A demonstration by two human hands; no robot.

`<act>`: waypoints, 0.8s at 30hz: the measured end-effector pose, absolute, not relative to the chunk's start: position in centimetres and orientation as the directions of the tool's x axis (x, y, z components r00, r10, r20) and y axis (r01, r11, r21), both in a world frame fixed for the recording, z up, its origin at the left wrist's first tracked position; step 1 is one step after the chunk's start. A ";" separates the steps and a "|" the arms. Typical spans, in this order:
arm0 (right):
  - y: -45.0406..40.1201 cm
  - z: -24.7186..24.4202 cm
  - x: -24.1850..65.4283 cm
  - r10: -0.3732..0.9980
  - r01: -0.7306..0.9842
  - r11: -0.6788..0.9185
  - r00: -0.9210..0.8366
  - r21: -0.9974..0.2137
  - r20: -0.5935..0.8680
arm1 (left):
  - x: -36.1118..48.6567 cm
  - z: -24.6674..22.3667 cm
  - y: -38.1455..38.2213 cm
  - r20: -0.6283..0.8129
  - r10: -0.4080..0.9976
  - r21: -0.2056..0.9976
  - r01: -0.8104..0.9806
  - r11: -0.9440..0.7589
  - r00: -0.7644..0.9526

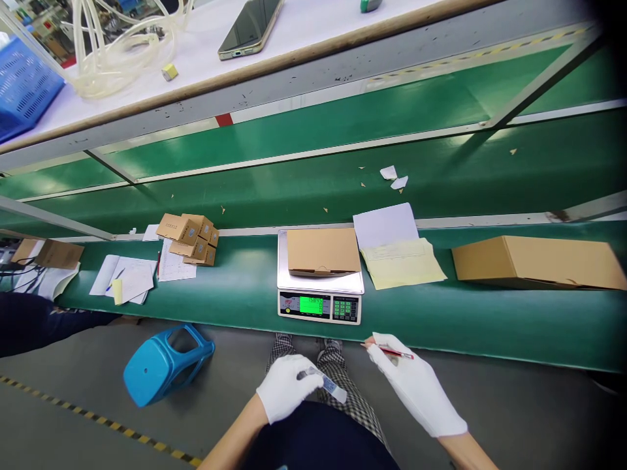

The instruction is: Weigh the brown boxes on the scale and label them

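Note:
My left hand (289, 388), in a white glove, is closed on a small clear plastic piece (335, 390) with a bluish label, held above my lap. In my gloved right hand (412, 378) is a red pen (394, 352), pinched near its tip just off the bench's front edge. Ahead of both hands a digital scale (289, 319) shows a lit green display. On its plate lies a closed brown box (323, 249). White paper (386, 225) and a yellow sheet (402, 264) lie right of the scale.
A long carton (558, 262) lies on the right of the green bench (249, 294). Small boxes (178, 229) are stacked on the left near papers (132, 279). A blue stool (151, 371) stands on the floor. A phone (249, 27) lies on the upper shelf. A person's sleeve (29, 324) shows left.

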State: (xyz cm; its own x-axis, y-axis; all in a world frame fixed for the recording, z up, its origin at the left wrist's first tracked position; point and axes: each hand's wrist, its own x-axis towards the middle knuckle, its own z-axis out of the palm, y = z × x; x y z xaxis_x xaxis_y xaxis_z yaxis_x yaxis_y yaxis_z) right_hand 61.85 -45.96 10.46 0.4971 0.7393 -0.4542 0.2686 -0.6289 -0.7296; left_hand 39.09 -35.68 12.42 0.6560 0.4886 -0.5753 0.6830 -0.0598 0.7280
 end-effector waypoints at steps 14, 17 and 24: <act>-46.1 9.6 62.0 0.728 0.243 -0.636 0.504 -0.732 -0.465 | 39.5 12.7 -35.1 -0.581 0.479 0.713 0.695 -0.090 0.658; -45.9 9.8 62.0 0.732 0.248 -0.629 0.508 -0.736 -0.454 | 39.6 12.8 -35.0 -0.573 0.482 0.721 0.688 -0.090 0.663; -45.8 9.6 62.3 0.714 0.229 -0.624 0.555 -0.747 -0.427 | 39.6 12.4 -34.9 -0.550 0.519 0.732 0.677 -0.077 0.654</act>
